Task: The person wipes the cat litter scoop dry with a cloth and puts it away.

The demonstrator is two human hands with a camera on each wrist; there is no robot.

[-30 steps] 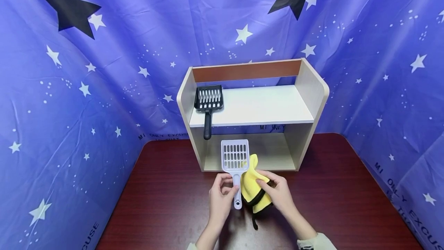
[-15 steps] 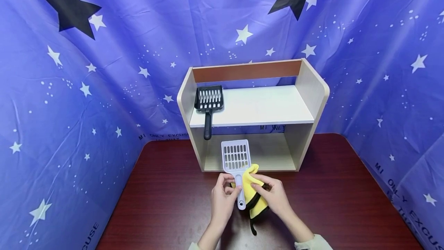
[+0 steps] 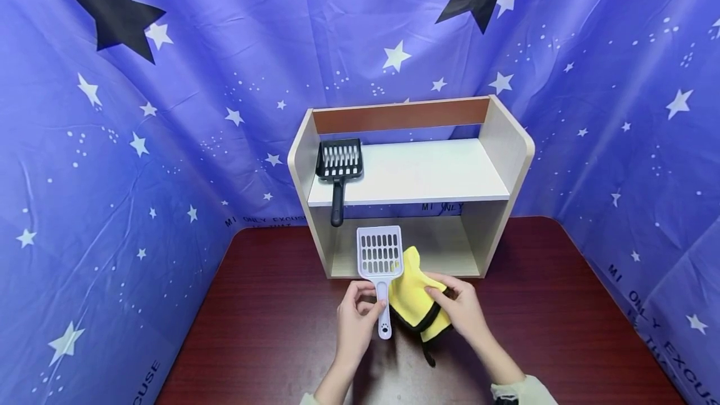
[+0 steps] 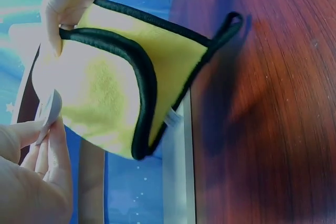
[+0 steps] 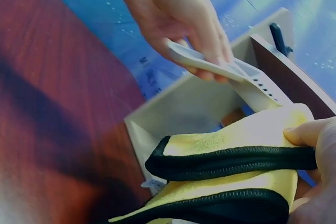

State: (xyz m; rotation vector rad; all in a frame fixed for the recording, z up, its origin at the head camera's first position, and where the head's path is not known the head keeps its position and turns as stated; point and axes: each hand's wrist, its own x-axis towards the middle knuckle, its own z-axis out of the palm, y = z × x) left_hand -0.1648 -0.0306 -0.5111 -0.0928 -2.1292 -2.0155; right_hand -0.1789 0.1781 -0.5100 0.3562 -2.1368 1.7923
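Note:
My left hand [image 3: 355,322] pinches the handle of a pale lavender slotted litter scoop [image 3: 381,278], its head pointing away from me and a paw mark near the handle's end. Just to its right, my right hand [image 3: 465,312] pinches a folded yellow cloth [image 3: 413,297] with black edging. In the head view the cloth's left side lies behind the scoop. Seen from the left wrist, the cloth [image 4: 173,51] hangs above the table with a black loop [image 4: 231,27] at one corner. The right wrist view has the scoop [image 5: 202,62] edge-on beyond the cloth [image 5: 236,135].
A two-level wooden shelf [image 3: 416,170] stands behind the hands on the dark red table [image 3: 253,324]. On its white upper board lies a black slotted scoop [image 3: 337,202], handle jutting over the front edge. Blue star-patterned curtains [image 3: 185,161] enclose the table.
The right hand brought the cloth left over the scoop's handle half a second ago. Now hand and cloth are back to the right and slightly higher; the scoop has shifted slightly left.

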